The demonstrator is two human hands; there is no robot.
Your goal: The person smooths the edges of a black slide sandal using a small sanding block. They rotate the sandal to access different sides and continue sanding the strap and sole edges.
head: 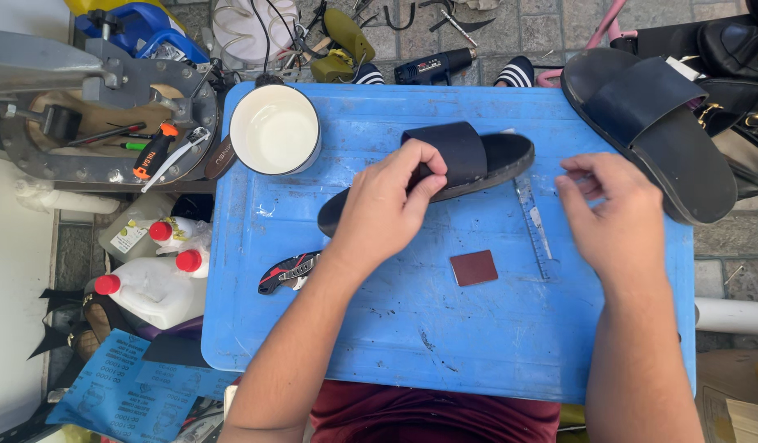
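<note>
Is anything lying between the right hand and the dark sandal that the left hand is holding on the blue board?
Nothing blocks it. The left hand grips the sandal at its strap. The right hand hovers just off the sandal's right end; only a clear ruler lies flat on the board beneath that gap.

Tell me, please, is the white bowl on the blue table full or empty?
Empty: the white bowl stands upright, its bare pale inside visible down to the bottom.
</note>
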